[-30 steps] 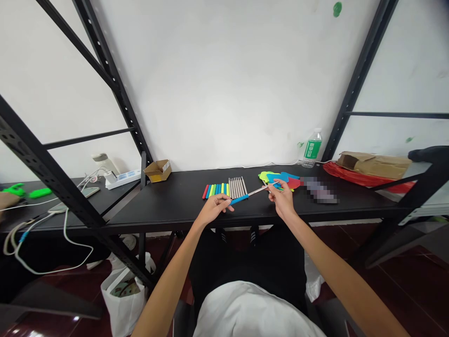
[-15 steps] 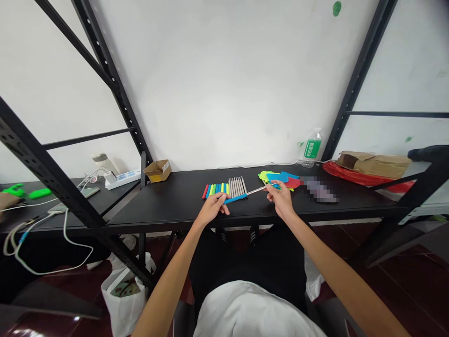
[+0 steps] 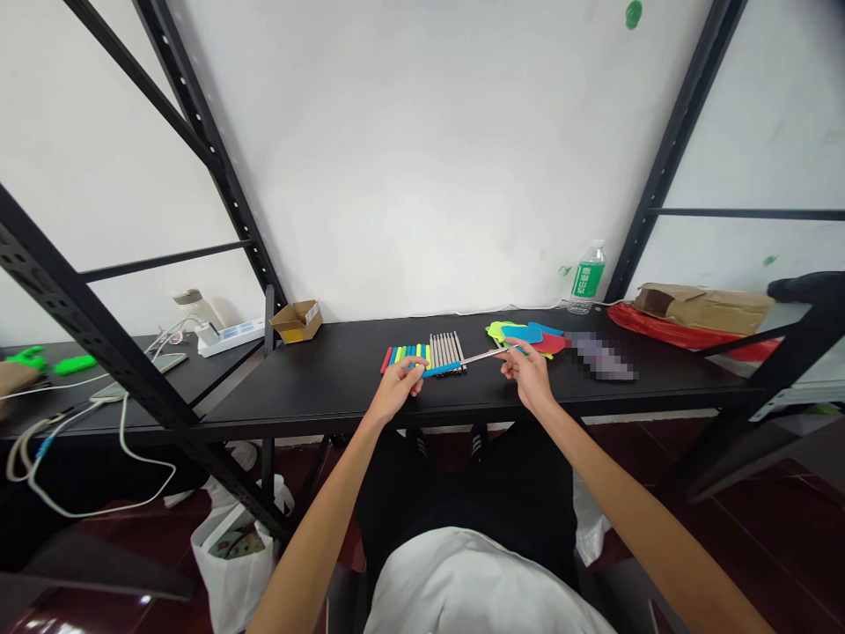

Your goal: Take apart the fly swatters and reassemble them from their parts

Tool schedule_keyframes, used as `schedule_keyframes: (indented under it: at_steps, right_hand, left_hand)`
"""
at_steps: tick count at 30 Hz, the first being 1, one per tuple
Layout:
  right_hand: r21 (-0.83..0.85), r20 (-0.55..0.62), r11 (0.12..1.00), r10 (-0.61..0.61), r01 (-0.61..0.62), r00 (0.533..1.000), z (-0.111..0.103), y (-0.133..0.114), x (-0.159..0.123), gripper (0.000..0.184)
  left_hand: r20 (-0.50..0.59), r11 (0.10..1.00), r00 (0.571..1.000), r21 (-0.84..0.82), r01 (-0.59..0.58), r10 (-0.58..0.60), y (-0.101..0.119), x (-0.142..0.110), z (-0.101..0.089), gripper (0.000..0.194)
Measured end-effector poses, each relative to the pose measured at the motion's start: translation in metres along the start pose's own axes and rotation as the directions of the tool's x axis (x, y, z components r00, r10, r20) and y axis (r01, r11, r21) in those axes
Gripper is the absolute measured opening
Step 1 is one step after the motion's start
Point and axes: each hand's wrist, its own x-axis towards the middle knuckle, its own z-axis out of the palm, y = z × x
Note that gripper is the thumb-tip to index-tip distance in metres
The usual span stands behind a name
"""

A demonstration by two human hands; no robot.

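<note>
Black desk (image 3: 297,387); over it, one blue-handled metal rod (image 3: 457,365): handle (image 3: 439,371) gripped by left hand (image 3: 400,385) at its two o'clock, shaft (image 3: 483,357) pinched by right hand (image 3: 528,372) at ten o'clock.

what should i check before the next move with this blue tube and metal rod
1. Left grip on the blue tube: ok.
2. Right grip at the metal rod's far end: ok.
3. Tube and rod firmly joined: cannot tell.
4. Blue tube clear of the row of rods on the table: cannot tell, they overlap in this view.
5. Water bottle upright, away from both hands: ok.
</note>
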Motion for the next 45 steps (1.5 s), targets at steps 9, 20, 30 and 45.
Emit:
schedule_keyframes:
  at_steps: [9, 20, 30, 45]
  right_hand:
    - [-0.145, 0.114, 0.988, -0.033, 0.049, 0.993, -0.0019, 0.0038, 0.0002, 0.039]
    - [-0.262, 0.208, 0.962, -0.018, 0.074, 0.978, -0.0001, -0.0005, -0.0056, 0.054]
    - [-0.304, 0.361, 0.948, 0.020, 0.097, 0.932, -0.0023, 0.0006, -0.0021, 0.034]
    - [-0.410, 0.441, 0.907, 0.106, 0.095, 0.891, -0.0042, -0.0013, -0.0029, 0.033]
  left_hand:
    - [-0.224, 0.940, 0.972, -0.341, -0.018, -0.063, 0.0067, 0.0014, -0.0023, 0.034]
    - [-0.218, 0.919, 0.972, -0.394, -0.002, -0.091, 0.0053, 0.0023, -0.0028, 0.030]
    - [-0.160, 0.945, 0.982, -0.326, 0.042, -0.099, 0.0063, 0.0024, -0.0005, 0.036]
    - [-0.009, 0.966, 0.995, -0.238, 0.098, -0.103, 0.0045, 0.0010, -0.0018, 0.041]
